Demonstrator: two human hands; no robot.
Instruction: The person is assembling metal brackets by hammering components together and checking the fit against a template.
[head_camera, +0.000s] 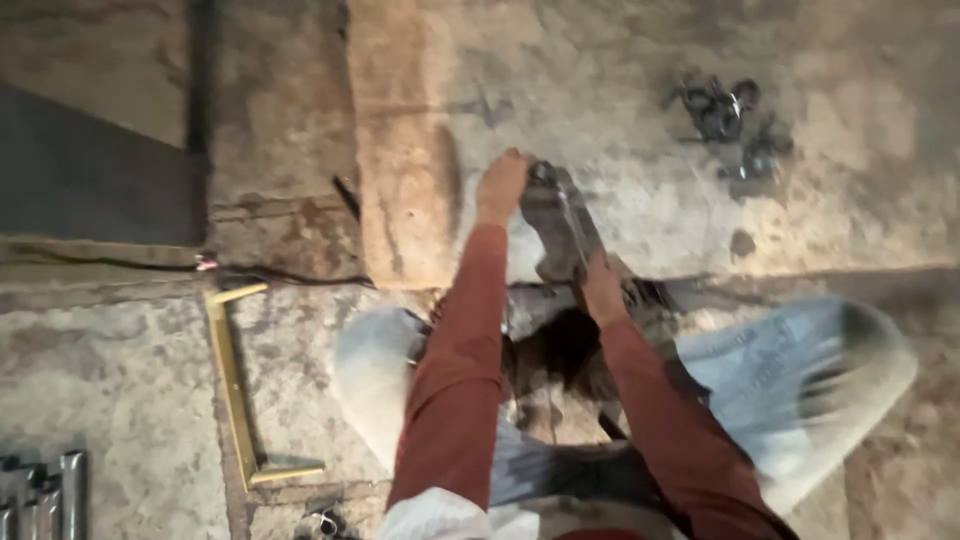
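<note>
both hands (500, 185) (600, 285) grip a metal tool (560, 215) (blurred).

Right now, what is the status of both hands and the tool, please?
Left hand closed on the far end of a grey metal tool. Right hand grips its near end. Tool lies over the concrete floor; picture blurred. Small metal parts lie apart, beyond.

Rough, stained concrete floor (120, 380) — raised slab edge (400, 150), dark panel (80, 170) — in dim light.
</note>
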